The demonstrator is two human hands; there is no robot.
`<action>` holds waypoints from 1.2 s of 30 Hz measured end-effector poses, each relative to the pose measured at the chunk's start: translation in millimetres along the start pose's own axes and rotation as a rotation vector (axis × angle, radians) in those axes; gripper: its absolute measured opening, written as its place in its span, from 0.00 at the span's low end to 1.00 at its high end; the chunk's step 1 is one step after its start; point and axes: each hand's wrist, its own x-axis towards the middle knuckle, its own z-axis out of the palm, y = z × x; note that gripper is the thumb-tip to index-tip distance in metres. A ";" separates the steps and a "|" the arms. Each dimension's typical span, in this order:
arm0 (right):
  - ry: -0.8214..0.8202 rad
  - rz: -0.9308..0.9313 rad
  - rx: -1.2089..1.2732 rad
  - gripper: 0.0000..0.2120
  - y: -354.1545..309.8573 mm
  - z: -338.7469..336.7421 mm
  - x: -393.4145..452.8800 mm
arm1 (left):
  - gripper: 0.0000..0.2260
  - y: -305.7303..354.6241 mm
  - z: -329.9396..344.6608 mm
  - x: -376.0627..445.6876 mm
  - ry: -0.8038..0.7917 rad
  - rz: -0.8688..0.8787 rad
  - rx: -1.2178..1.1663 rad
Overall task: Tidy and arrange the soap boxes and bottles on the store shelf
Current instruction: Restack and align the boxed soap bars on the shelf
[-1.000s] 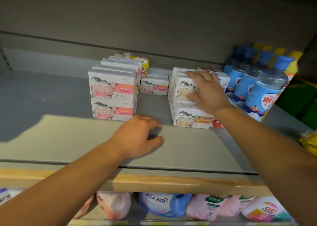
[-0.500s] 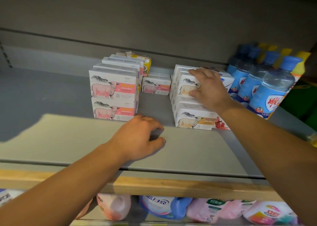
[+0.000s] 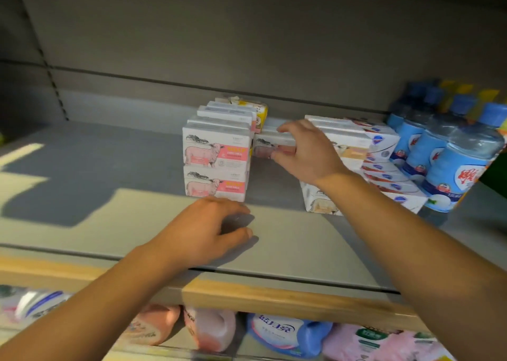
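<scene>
A stack of white soap boxes with a pink sheep label point(image 3: 216, 166) stands in the middle of the grey shelf point(image 3: 109, 168). Behind it lies a single pink-label soap box point(image 3: 264, 146); my right hand point(image 3: 304, 152) grips its right end, fingers over the top and thumb on the front. To the right is a stack of white boxes with beige sheep labels point(image 3: 348, 149) and boxes with blue and red print point(image 3: 384, 152). Blue-capped bottles point(image 3: 452, 163) stand at the far right. My left hand point(image 3: 208, 229) rests on the shelf front, fingers loosely curled and holding nothing.
A yellow-and-white box point(image 3: 255, 108) sits at the back behind the pink stack. Yellow-capped bottles point(image 3: 463, 91) stand behind the blue ones. The lower shelf holds pink and blue detergent bottles point(image 3: 285, 333). A wooden strip point(image 3: 247, 294) runs along the shelf's front edge.
My right hand has left the beige-label stack and moved left to the single pink-label box, taking hold of it. The left hand has stayed in place.
</scene>
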 end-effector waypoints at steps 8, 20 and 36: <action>-0.157 0.185 -0.158 0.30 -2.8 57.7 42.8 | 0.28 -56.9 -28.3 -24.9 0.133 -0.199 0.164; -0.319 0.266 -0.439 0.29 3.5 73.8 72.2 | 0.33 -63.2 -14.1 -20.0 0.108 -0.222 0.201; -0.233 0.213 -0.434 0.21 -15.2 50.5 47.3 | 0.32 -67.8 -11.3 -18.7 0.102 -0.230 0.220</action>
